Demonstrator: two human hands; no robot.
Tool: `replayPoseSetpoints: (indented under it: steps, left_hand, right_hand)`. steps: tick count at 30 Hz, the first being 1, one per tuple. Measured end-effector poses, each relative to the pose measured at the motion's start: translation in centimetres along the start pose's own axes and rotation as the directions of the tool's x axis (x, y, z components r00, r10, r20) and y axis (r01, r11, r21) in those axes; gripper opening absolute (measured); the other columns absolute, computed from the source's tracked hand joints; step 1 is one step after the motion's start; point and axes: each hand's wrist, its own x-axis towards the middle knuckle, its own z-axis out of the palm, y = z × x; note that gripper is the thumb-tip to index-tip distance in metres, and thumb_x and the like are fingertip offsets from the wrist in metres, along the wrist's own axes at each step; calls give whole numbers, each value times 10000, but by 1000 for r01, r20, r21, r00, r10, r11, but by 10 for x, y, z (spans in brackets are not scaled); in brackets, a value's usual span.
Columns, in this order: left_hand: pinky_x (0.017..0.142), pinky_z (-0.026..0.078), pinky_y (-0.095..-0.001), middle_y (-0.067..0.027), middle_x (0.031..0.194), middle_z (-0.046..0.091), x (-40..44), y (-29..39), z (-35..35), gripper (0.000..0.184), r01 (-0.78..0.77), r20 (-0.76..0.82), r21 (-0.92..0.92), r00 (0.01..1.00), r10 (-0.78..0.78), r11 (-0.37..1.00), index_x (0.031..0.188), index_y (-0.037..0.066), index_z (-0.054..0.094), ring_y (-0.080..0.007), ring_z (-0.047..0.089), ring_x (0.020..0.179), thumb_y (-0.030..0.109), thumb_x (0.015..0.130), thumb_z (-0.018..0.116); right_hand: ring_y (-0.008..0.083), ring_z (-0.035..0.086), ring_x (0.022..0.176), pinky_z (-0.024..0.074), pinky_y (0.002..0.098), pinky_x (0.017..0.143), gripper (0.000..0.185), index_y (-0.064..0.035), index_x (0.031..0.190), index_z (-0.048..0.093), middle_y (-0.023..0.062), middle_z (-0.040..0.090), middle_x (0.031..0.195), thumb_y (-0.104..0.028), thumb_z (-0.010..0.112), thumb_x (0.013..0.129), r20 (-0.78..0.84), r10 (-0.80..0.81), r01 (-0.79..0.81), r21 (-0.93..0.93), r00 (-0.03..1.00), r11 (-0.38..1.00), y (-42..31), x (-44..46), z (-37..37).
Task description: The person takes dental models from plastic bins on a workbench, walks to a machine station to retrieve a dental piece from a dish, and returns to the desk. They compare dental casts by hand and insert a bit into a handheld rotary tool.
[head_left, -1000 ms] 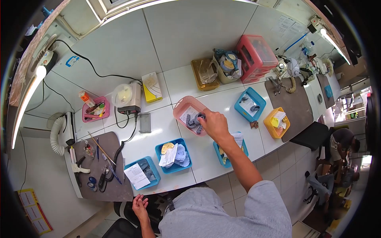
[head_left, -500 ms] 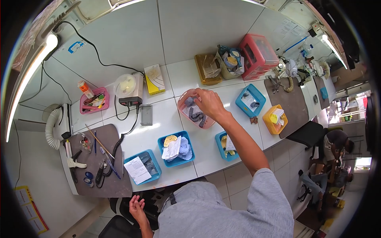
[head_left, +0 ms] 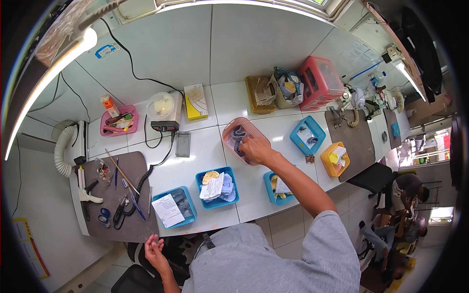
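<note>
My right hand (head_left: 255, 150) reaches into the pink basket (head_left: 258, 128) at the middle of the table, its fingertips down at the dark grey pieces (head_left: 238, 134) inside. The fingers are bent together, and whatever they grip is hidden. My left hand (head_left: 154, 247) hangs in front of the table edge with its fingers loosely curled and apart, holding nothing. Nearby stands a blue basket (head_left: 218, 203) with a cream dental cast (head_left: 210, 176), a paper slip and light blue pieces. Another blue basket (head_left: 275, 198) sits beneath my right forearm.
A paper lies on a blue basket (head_left: 189, 219) at the front left. Tools cover a brown mat (head_left: 132, 163). Blue (head_left: 307, 120) and yellow (head_left: 337, 169) baskets stand to the right. Behind are a pink drawer unit (head_left: 320, 83) and a yellow box (head_left: 196, 102). People sit at far right.
My right hand has moved from the back of the pink basket to its front right part. The grey pieces now lie differently, and the paper seen there earlier is out of sight. The view has shifted.
</note>
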Motion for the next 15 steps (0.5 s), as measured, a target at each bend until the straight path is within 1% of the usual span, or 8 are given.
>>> replayPoseSetpoints:
  steps: [4, 6, 7, 9, 10, 12, 13, 15]
  left_hand:
    - [756, 491, -235, -116, 1095, 650, -12, 18, 38, 265, -81, -12, -18, 997, 81, 997, 1196, -29, 561, -129, 626, 854, 135, 1013, 460]
    - [744, 488, -249, -114, 1059, 654, -22, 43, 72, 249, -164, 13, -24, 986, 165, 986, 1167, -38, 574, -119, 609, 826, 111, 1006, 456]
    - [742, 489, -250, -111, 1039, 657, -26, 52, 90, 241, -195, 35, -58, 980, 197, 979, 1155, -38, 584, -116, 606, 821, 104, 1001, 464]
    - [734, 489, -249, -106, 1025, 659, -34, 74, 130, 232, -212, 127, -54, 968, 217, 976, 1156, -37, 589, -114, 605, 814, 85, 997, 472]
    - [736, 491, -246, -105, 1021, 659, -38, 83, 152, 228, -196, 194, -92, 958, 211, 976, 1160, -34, 592, -114, 608, 815, 76, 993, 480]
    - [752, 498, -239, -106, 1029, 658, -41, 98, 194, 233, -154, 344, -147, 918, 197, 977, 1179, -31, 593, -117, 617, 835, 62, 988, 497]
    - [764, 504, -235, -108, 1039, 657, -41, 102, 214, 243, -128, 426, -163, 886, 187, 978, 1195, -32, 591, -119, 623, 854, 58, 985, 506]
    - [794, 518, -248, -110, 1070, 650, -38, 106, 255, 321, -84, 499, -178, 851, 163, 981, 1273, -26, 546, -128, 633, 892, 85, 972, 560]
  right_hand:
    - [338, 661, 829, 528, 443, 728, 144, -82, 842, 704, 123, 651, 955, -113, 684, 703, 15, -26, 26, -26, 1000, 999, 6, 3, 4]
    - [343, 661, 826, 530, 430, 730, 155, -68, 870, 709, 133, 668, 961, -128, 682, 729, -34, 56, -46, 240, 998, 970, 7, -3, -13]
    - [343, 661, 826, 530, 430, 730, 155, -68, 870, 709, 133, 668, 961, -128, 682, 729, -33, 41, -32, 241, 999, 970, 10, -5, -19]
    - [313, 664, 809, 533, 401, 724, 154, -60, 884, 711, 130, 689, 935, -164, 697, 772, -63, 119, -74, 486, 991, 871, 16, -10, -27]
    - [313, 664, 809, 533, 401, 724, 154, -60, 884, 711, 130, 689, 935, -164, 697, 772, -60, 107, -64, 488, 992, 870, 16, -13, -33]
    - [227, 658, 776, 524, 346, 705, 173, -55, 895, 711, 97, 695, 876, -202, 722, 805, 61, 209, -190, 713, 976, 675, 16, -17, -46]
    - [227, 658, 776, 524, 346, 705, 173, -55, 895, 711, 97, 695, 876, -202, 722, 805, 61, 199, -182, 714, 978, 676, 17, -19, -48]
    - [77, 580, 726, 466, 241, 639, 168, -28, 921, 692, 29, 665, 825, -181, 724, 858, 153, 197, -227, 868, 968, 442, 17, -23, -52]
